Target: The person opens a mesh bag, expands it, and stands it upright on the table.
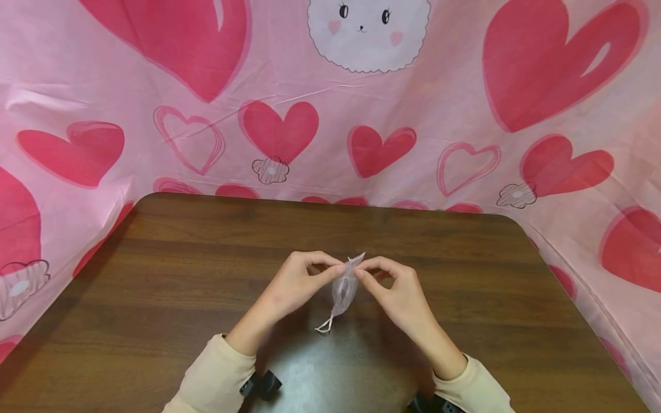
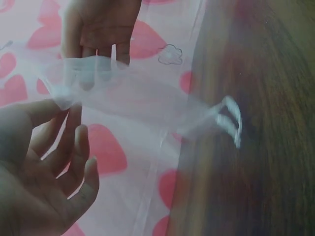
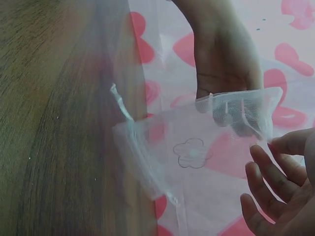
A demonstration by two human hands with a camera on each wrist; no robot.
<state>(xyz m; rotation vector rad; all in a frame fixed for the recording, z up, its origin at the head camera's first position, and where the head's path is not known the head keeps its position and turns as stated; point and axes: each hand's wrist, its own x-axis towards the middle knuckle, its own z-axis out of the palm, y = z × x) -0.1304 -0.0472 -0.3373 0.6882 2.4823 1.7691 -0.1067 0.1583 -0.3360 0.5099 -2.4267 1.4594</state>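
Note:
A small sheer white mesh drawstring pouch (image 1: 343, 292) hangs between both hands over the table, with nothing visible inside its see-through cloth. My left hand (image 1: 296, 285) pinches one corner at its far end between thumb and forefinger. The opposite corner is pinched the same way by my right hand (image 1: 403, 293). In the left wrist view the pouch's white cord (image 2: 234, 120) dangles in loops at the other end. The right wrist view shows the pouch's edge (image 3: 241, 93) stretched between the two hands, the other fingers loosely curled away from the cloth.
Below the hands lies a dark brown wooden table (image 1: 206, 246) with rounded far corners. A pink cloth (image 1: 330, 132) printed with hearts hangs behind it and along both sides. Black straps with small devices (image 1: 263, 385) sit at the wrists, over cream sleeves (image 1: 214, 376).

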